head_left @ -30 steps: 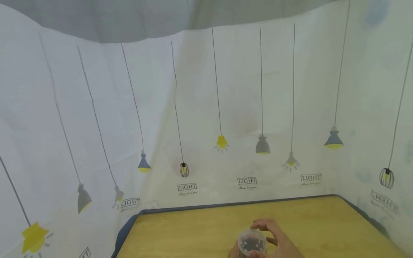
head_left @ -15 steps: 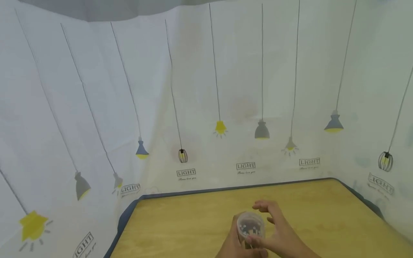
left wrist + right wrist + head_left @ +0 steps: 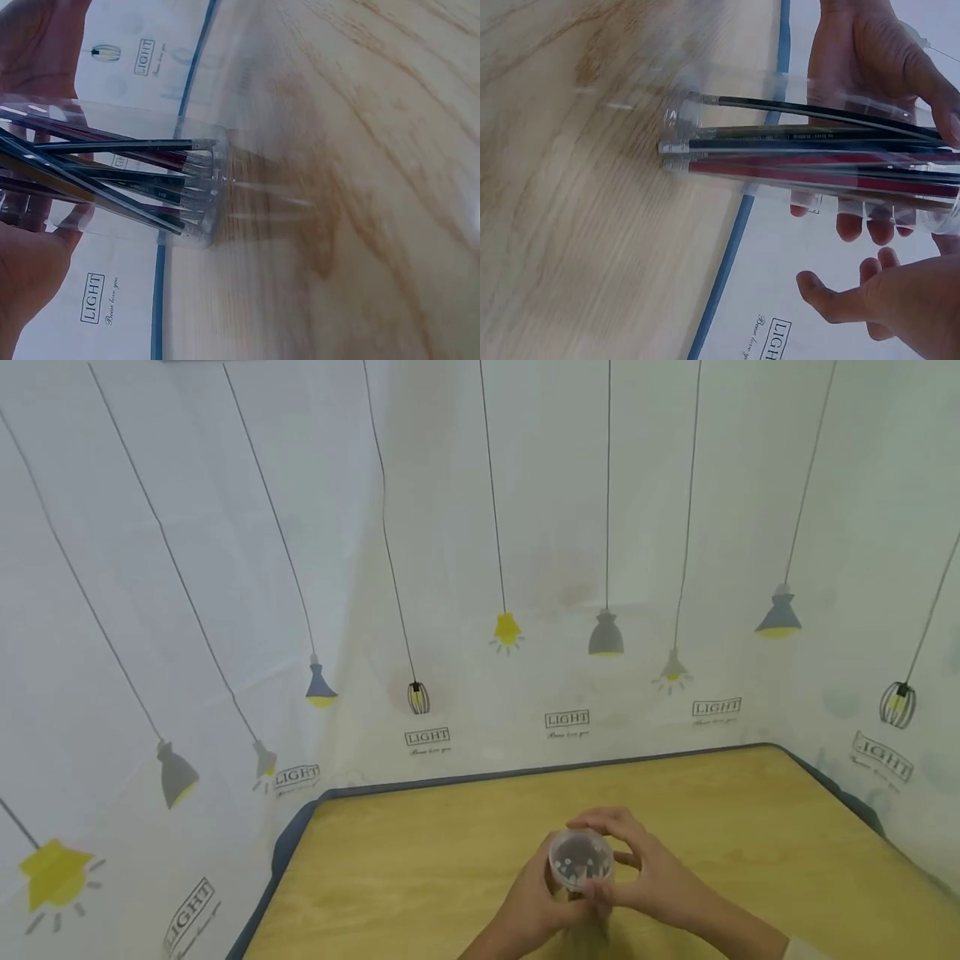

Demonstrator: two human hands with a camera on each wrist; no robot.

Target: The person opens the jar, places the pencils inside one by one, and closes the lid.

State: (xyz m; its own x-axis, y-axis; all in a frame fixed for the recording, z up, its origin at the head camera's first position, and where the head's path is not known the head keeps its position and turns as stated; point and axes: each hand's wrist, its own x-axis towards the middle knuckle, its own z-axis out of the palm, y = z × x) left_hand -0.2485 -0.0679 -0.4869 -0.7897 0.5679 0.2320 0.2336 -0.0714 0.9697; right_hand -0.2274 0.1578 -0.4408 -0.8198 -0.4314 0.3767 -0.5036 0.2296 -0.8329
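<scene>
A clear plastic tub point(image 3: 180, 217) full of dark and red pencils point(image 3: 780, 165) stands upright between my two hands, its base close over the tabletop. My left hand point(image 3: 528, 889) grips it round the side; in the right wrist view that left hand point(image 3: 870, 52) has its thumb in front and its fingers showing behind the clear wall. Up at the round top point(image 3: 573, 847), my right hand point(image 3: 648, 872) spans the rim, with the thumb at the near side and the fingers curled over the far side. Silvery pencil ends point down at the base.
A light wooden tabletop point(image 3: 390, 852) spreads around the hands, with a dark blue edge point(image 3: 480, 775) along the back. Behind it hangs a pale cloth point(image 3: 465, 552) printed with lamps and the word LIGHT.
The head view has tilted down, so hands and tub show more fully. My right fingers lifted off the far rim half a second ago and now lie against it again.
</scene>
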